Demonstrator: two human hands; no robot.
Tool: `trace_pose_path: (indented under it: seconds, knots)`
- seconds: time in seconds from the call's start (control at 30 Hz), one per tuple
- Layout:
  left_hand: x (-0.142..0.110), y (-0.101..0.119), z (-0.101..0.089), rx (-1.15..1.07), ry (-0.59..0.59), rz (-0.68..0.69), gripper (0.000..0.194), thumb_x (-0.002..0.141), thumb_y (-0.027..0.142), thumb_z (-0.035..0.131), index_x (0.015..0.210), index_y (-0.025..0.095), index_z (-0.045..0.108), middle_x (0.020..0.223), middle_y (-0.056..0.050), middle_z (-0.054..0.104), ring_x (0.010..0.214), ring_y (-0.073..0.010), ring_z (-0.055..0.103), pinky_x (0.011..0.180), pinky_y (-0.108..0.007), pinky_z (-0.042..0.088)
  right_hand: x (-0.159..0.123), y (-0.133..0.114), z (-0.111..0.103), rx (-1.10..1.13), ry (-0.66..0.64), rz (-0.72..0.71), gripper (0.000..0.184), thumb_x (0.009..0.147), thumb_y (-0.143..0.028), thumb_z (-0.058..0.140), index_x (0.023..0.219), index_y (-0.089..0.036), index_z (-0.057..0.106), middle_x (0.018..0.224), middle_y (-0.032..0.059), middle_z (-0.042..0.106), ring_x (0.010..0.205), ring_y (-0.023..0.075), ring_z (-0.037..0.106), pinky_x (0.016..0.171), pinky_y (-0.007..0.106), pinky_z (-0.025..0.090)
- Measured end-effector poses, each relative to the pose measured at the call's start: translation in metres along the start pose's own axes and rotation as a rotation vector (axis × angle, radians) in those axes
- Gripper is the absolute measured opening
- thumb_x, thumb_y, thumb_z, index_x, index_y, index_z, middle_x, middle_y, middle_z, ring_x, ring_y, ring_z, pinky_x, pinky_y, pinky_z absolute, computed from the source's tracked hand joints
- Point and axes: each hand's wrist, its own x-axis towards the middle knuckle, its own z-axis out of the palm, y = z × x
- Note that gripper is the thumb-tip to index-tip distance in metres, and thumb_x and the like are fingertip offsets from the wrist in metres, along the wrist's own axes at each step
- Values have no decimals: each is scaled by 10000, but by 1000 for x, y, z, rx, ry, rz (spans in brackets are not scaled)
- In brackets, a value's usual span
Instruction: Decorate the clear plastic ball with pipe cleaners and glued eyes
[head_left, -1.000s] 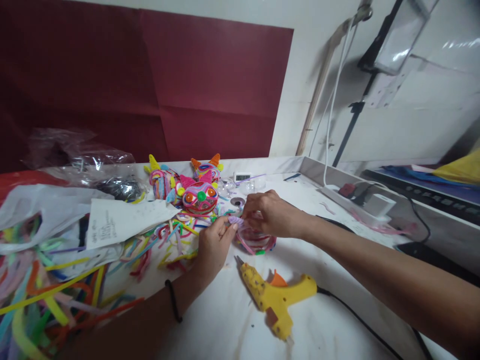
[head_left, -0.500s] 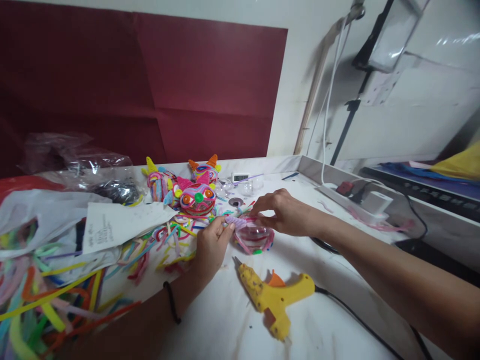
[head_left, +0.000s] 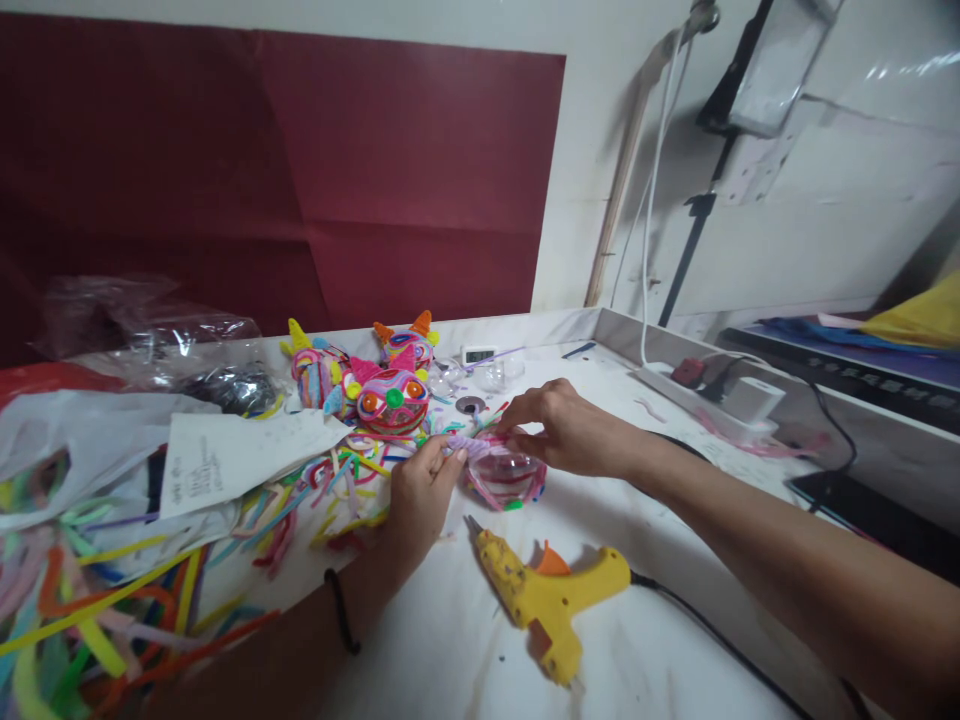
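Note:
A clear plastic ball [head_left: 507,466], partly wrapped in coloured pipe cleaners, rests on the white table between my hands. My left hand [head_left: 424,488] pinches the end of a lilac pipe cleaner strip [head_left: 463,446] at the ball's left edge. From above, my right hand [head_left: 559,430] curls over the top of the ball, its fingertips closed on the lilac strip there. Part of the strip is hidden by the right fingers. A yellow glue gun [head_left: 547,600] lies just in front of the ball, nozzle pointing up and left.
Decorated animal-face balls [head_left: 394,398] stand behind my left hand. Loose pipe cleaners [head_left: 97,630] spread over the left side, with a written-on paper [head_left: 225,460] among them. A power strip [head_left: 720,405] lies at the right edge; the glue gun's black cord [head_left: 712,635] runs right.
The view has shifted slightly. Both hands stay at the ball with nearly the same grip; the lilac strip and the glue gun look almost unmoved.

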Motion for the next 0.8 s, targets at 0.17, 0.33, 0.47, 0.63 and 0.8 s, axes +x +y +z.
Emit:
trace_pose_path:
  seconds: [0.17, 0.33, 0.47, 0.63, 0.8]
  knots:
    - [1, 0, 0, 1, 2, -1, 235, 807, 375, 525, 738, 162, 599, 496, 94, 242, 473, -94, 282, 474, -227, 218, 0, 1, 2, 3, 10, -16, 199, 803, -138, 613, 925, -231, 740, 971, 42, 772, 888, 212, 704, 847, 345, 435]
    - [1, 0, 0, 5, 2, -1, 226, 807, 370, 527, 753, 164, 603, 496, 95, 248, 477, -95, 282, 480, -228, 219, 0, 1, 2, 0, 13, -20, 203, 798, -138, 619, 937, -228, 736, 961, 43, 773, 878, 213, 704, 842, 345, 431]
    - [0, 1, 0, 3, -10, -2, 234, 813, 372, 525, 708, 171, 583, 501, 91, 245, 483, -95, 280, 482, -230, 220, 0, 1, 2, -4, 8, -16, 205, 798, -138, 618, 941, -221, 739, 949, 51, 773, 859, 209, 705, 830, 340, 432]
    - [0, 1, 0, 2, -8, -8, 230, 809, 366, 525, 693, 173, 573, 499, 90, 239, 480, -94, 275, 478, -231, 213, 0, 1, 2, -5, 7, -15, 197, 806, -147, 614, 937, -224, 739, 959, 50, 772, 880, 213, 702, 836, 338, 428]
    - [0, 1, 0, 4, -9, -11, 218, 815, 362, 524, 725, 174, 590, 502, 89, 245, 483, -97, 286, 484, -233, 219, 0, 0, 2, -5, 5, -16, 193, 812, -154, 611, 940, -219, 739, 952, 48, 773, 876, 213, 702, 845, 344, 423]
